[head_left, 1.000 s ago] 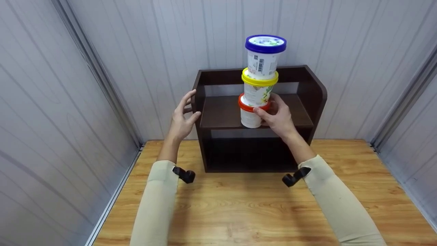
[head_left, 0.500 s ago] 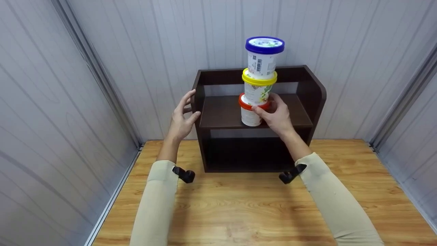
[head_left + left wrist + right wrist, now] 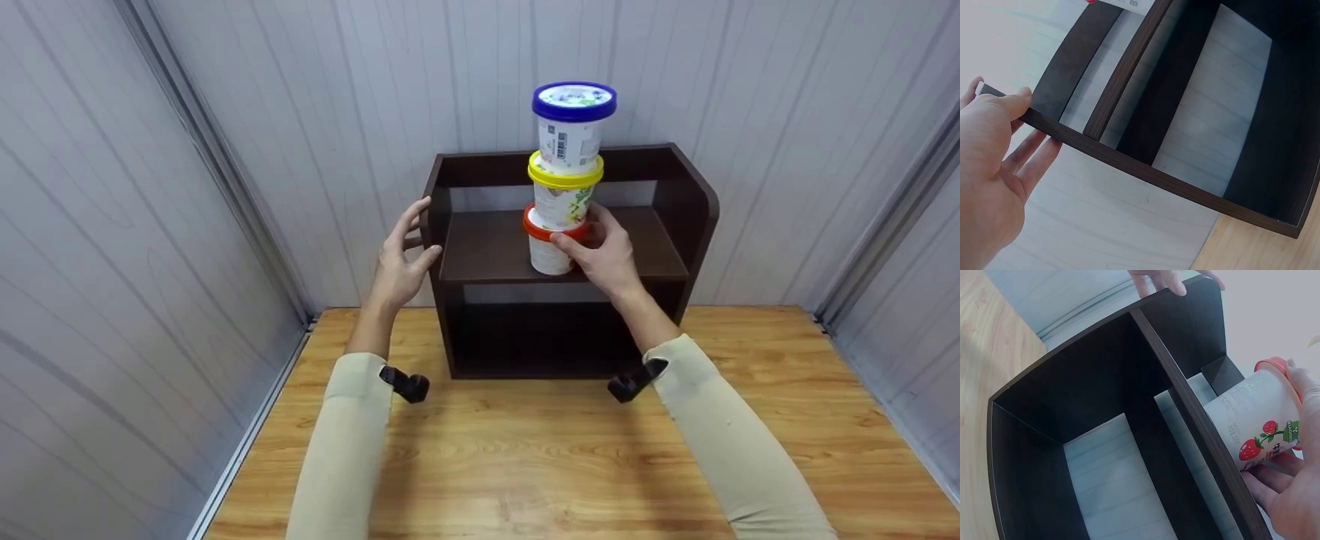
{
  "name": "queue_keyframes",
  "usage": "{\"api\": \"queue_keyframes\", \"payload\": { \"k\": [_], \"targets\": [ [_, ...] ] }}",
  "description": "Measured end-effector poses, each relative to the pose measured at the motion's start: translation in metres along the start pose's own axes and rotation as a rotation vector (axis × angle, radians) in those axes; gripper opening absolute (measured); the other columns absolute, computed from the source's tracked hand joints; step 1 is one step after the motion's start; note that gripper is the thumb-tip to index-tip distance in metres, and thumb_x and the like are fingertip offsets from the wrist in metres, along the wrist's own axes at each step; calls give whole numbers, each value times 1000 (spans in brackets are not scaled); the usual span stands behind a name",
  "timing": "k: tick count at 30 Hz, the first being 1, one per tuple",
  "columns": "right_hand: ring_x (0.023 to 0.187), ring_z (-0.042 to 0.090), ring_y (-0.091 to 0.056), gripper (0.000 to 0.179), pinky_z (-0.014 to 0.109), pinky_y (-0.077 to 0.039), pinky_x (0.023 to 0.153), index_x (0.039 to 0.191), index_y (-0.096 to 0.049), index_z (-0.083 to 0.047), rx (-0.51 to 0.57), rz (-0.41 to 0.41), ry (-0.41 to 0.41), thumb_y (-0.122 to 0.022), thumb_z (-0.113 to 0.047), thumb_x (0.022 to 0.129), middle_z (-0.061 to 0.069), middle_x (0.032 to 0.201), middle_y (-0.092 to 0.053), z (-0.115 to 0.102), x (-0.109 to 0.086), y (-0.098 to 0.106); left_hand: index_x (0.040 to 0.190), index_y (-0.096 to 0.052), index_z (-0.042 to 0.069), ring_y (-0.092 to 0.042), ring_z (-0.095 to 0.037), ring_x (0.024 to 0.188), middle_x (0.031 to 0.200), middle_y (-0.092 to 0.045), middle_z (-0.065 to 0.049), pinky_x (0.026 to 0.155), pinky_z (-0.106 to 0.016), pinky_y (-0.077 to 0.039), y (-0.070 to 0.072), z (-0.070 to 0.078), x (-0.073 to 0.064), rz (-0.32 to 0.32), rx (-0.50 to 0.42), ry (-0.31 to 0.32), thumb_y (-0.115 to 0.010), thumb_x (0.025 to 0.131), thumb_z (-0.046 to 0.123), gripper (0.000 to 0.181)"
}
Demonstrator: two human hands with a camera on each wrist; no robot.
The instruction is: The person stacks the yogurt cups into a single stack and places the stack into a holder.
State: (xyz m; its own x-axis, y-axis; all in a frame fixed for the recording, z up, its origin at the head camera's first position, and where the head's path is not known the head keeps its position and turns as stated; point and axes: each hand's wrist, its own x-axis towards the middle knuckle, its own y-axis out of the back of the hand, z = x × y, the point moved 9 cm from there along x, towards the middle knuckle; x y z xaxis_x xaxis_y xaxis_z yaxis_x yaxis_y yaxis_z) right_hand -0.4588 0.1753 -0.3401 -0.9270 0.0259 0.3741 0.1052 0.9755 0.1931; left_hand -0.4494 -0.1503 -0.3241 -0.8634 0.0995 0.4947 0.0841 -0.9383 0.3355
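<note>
Three white paper tubs stand stacked in the head view: one with a red lid [image 3: 547,256] at the bottom, one with a yellow lid [image 3: 561,202] in the middle, one with a blue lid [image 3: 570,139] on top. My right hand [image 3: 609,255] grips the red-lidded tub around its lid and side. In the right wrist view that tub [image 3: 1258,416] shows strawberries printed on it, its base at the front edge of the upper board. The left hand [image 3: 401,262] holds the left side panel of a dark brown shelf [image 3: 480,244], thumb and fingers on opposite faces [image 3: 1002,163].
Below the upper board, the shelf has a lower compartment [image 3: 555,337]. It stands on a wood-grain table [image 3: 517,450] against a pale panelled wall [image 3: 375,112]. More panelled walls rise on the left and right sides.
The tub stack has shifted slightly left and back over the shelf board, carried by my right hand. My left hand stays on the side panel.
</note>
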Motion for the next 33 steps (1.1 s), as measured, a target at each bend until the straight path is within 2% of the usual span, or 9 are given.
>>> {"api": "queue_keyframes", "payload": {
  "k": [13, 19, 24, 27, 33],
  "targets": [
    [138, 35, -67, 81, 25, -55, 100, 170, -44, -6, 2, -6, -21, -85, -23, 102, 23, 159, -65, 2, 0, 0, 171, -47, 20, -66, -47, 142, 165, -56, -20, 114, -61, -60, -2, 1, 2, -4, 14, 9, -69, 108, -4, 71],
    [144, 34, -63, 85, 37, -54, 115, 173, -39, -7, 18, -20, -38, -84, -24, 103, 20, 167, -59, 0, -3, 0, 169, -49, 21, -66, -46, 140, 160, -59, -20, 111, -60, -62, -2, 5, 4, -9, 21, 30, -70, 106, -5, 71],
    [151, 35, -60, 86, 49, -50, 127, 174, -37, -5, 65, -33, -26, -84, -18, 103, 21, 171, -55, -4, -5, 1, 171, -45, 20, -64, -47, 143, 164, -57, -22, 118, -64, -56, -1, 6, 4, -31, 63, 17, -73, 105, -4, 76],
    [154, 36, -58, 87, 52, -47, 131, 174, -37, -5, 76, -48, -24, -84, -19, 103, 21, 172, -53, -6, -9, 2, 173, -42, 20, -61, -47, 147, 167, -54, -22, 123, -65, -52, 1, 8, 2, -39, 87, 4, -75, 104, -1, 79],
    [156, 38, -57, 83, 54, -45, 133, 173, -40, -6, 94, -52, -11, -84, -16, 103, 22, 171, -54, -10, -19, 10, 174, -42, 21, -64, -47, 145, 167, -56, -21, 122, -65, -53, 5, 11, -4, -21, 115, -2, -77, 104, 7, 80]
  ]
}}
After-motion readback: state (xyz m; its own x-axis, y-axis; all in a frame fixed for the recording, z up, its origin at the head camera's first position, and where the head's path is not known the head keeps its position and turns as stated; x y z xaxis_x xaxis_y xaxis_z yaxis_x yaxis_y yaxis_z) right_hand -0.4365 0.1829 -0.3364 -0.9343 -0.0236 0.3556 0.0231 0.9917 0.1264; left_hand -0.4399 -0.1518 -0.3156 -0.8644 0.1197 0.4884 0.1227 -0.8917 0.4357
